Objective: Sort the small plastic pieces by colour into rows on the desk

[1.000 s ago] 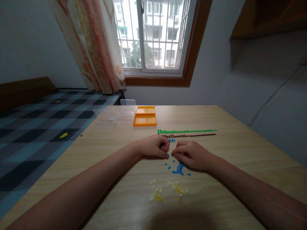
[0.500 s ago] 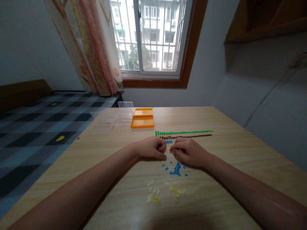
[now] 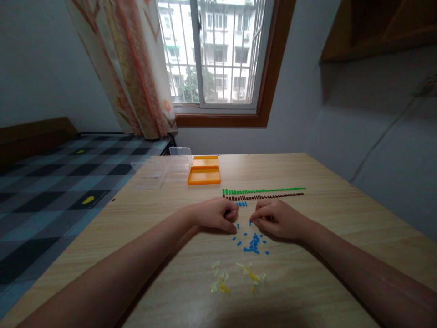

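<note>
My left hand (image 3: 216,215) rests on the table with its fingers curled into a fist and the thumb pressed along them; what is inside, if anything, is hidden. Just beyond it stands a short row of small blue blocks (image 3: 242,204), partly covered by the hand. My right hand (image 3: 282,219) is closed in a pinch, its fingertips at a single small blue block (image 3: 250,223). Another loose blue block (image 3: 238,226) lies beside my left thumb. Nearer to me is a scattered pile of blue blocks (image 3: 254,243).
A green row (image 3: 262,191) and a dark brown row (image 3: 264,197) of tiny blocks run across the table (image 3: 164,255). Yellow and pale pieces (image 3: 252,274) lie in front. An orange tray (image 3: 204,175) and clear plastic boxes (image 3: 150,175) stand at the back left.
My right hand has moved a little to the right, away from my left hand, with its fingertips now at a loose blue block. My left hand has stayed nearly still.
</note>
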`<state>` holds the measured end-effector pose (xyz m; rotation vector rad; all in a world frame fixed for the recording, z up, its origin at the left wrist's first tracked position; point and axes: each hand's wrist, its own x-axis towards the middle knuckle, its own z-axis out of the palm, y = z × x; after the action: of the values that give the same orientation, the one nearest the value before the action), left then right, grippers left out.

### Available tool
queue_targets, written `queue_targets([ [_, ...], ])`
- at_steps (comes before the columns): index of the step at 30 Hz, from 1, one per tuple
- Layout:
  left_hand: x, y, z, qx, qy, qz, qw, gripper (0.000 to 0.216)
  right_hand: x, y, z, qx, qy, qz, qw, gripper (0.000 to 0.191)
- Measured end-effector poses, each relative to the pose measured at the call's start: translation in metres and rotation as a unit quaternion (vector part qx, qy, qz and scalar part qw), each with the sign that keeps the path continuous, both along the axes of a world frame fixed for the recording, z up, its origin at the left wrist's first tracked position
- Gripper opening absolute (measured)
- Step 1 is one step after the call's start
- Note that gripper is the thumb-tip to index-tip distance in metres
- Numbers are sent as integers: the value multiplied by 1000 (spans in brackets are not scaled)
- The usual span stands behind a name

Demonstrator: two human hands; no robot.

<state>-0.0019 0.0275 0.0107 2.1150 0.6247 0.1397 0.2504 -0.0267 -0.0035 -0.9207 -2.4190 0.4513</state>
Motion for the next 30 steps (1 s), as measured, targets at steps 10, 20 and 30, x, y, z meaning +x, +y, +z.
queue_targets([
  [10, 3, -6, 7, 56, 59, -4, 997, 39, 0, -2, 0, 22, 1, 2, 1000, 23],
  [20, 3, -7, 9, 57, 63, -11, 996, 37, 2, -3, -3, 6, -9, 27, 1000, 24],
  [30, 4, -5, 8, 89, 80, -13, 993, 39, 2, -3, 1, -15, 23, 26, 999, 23],
])
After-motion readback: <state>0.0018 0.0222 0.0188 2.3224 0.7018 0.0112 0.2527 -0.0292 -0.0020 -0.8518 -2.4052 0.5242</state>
